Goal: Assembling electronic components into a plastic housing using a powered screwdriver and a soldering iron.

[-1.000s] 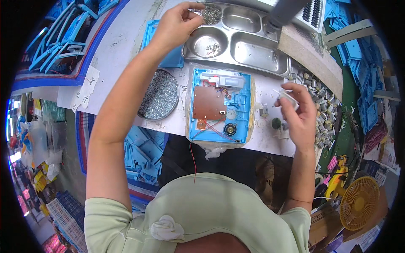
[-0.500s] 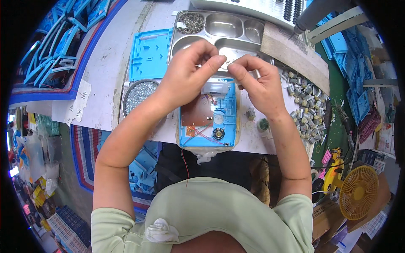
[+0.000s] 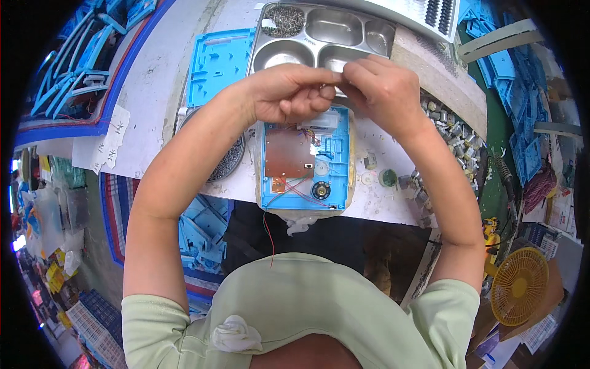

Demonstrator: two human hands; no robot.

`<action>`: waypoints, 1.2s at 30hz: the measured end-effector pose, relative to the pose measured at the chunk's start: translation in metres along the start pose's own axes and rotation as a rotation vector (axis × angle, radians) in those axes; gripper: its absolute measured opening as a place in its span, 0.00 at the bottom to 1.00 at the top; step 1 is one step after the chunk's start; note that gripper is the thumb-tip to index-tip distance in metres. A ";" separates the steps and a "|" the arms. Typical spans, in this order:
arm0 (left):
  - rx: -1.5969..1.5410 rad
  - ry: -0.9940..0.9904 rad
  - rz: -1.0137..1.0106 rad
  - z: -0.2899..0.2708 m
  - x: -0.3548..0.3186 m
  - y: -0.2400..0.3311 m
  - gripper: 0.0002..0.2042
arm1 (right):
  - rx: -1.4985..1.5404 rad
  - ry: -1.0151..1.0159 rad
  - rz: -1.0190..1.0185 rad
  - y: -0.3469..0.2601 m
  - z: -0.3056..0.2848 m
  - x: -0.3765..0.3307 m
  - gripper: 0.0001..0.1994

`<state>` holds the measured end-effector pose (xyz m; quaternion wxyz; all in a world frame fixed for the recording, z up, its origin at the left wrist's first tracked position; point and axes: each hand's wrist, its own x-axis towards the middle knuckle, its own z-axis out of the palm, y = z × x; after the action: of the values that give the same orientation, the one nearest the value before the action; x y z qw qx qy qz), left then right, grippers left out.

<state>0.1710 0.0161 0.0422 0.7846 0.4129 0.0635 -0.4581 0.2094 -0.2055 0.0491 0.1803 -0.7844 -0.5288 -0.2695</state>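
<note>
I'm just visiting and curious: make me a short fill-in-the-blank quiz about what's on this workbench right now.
1. The open casing under the person's hands is coloured ____.
2. The left hand and right hand meet fingertip to fingertip ____ that casing.
3. The compartmented tray at the bench's far edge is made of ____.
4. The fan at lower right is coloured ____.

Missing words: blue; above; metal; yellow

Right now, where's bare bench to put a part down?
Bare white bench left of the loose blue panel, and a smaller patch right of the open blue housing. Crowded: the pile of small metal parts along the right edge; hands fill the middle.
</note>
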 end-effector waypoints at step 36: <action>0.920 0.330 0.619 0.071 -0.086 -0.100 0.06 | 0.860 0.061 0.675 -0.111 -0.050 -0.031 0.06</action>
<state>0.0253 -0.0009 0.0704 0.6015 0.7769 -0.1446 -0.1171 0.0861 -0.2152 0.0689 0.5766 -0.7578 -0.3048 0.0212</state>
